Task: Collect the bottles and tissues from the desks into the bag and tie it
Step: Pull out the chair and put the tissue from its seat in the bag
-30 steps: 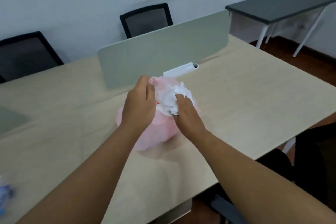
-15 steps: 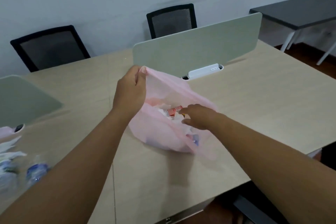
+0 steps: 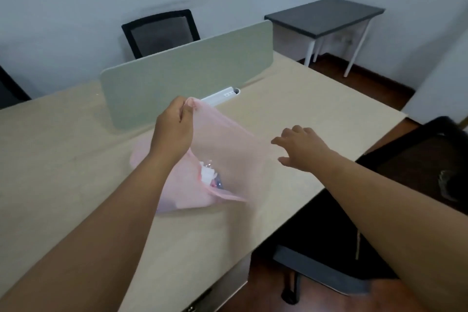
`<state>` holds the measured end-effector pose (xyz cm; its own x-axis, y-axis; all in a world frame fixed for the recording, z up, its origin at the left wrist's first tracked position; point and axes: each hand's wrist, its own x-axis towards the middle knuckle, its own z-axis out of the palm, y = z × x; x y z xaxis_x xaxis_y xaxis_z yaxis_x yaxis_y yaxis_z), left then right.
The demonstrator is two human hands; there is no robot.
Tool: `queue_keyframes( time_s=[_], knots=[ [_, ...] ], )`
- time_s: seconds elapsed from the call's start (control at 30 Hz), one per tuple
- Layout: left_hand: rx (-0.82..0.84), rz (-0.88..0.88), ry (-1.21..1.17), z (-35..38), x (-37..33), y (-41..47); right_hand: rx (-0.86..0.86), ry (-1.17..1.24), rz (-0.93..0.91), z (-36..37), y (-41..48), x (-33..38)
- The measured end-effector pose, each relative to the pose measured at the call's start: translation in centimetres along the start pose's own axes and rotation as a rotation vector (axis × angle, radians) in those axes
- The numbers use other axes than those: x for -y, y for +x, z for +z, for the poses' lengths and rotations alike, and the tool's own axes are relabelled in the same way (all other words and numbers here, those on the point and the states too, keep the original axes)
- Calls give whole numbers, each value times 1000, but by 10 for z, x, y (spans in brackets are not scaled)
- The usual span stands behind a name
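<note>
A thin pink plastic bag (image 3: 228,139) lies on the light wooden desk (image 3: 63,159), its mouth held up and open toward me. My left hand (image 3: 174,132) pinches the far top edge of the bag's rim and lifts it. Inside the bag I see white tissues (image 3: 207,175) and part of a clear bottle (image 3: 219,183). My right hand (image 3: 301,147) hovers to the right of the bag with fingers spread, holding nothing and apart from the plastic.
A grey-green divider panel (image 3: 187,68) stands across the desk behind the bag, with a white power strip (image 3: 220,95) at its base. Black chairs stand at the far side (image 3: 159,30) and at the near right (image 3: 417,172). A dark side table (image 3: 326,16) is at the back right.
My right hand came out of the bag and moved right, now open and empty. My left hand raised the bag's rim higher. The view swung right, so the bottles at far left are out of sight.
</note>
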<state>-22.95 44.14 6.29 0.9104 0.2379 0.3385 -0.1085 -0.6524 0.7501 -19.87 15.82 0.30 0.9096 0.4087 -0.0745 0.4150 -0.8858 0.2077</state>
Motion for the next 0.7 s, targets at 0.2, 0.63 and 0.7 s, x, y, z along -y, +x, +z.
queue_keyframes(
  time_s=[0.2, 0.63, 0.7],
  knots=[
    [129, 45, 224, 60, -23, -37, 92, 112, 91, 25, -104, -97],
    [203, -83, 720, 119, -30, -139, 265, 278, 46, 113, -293, -221],
    [216, -107, 736, 120, -38, -147, 163, 270, 16, 126, -303, -226]
  ],
)
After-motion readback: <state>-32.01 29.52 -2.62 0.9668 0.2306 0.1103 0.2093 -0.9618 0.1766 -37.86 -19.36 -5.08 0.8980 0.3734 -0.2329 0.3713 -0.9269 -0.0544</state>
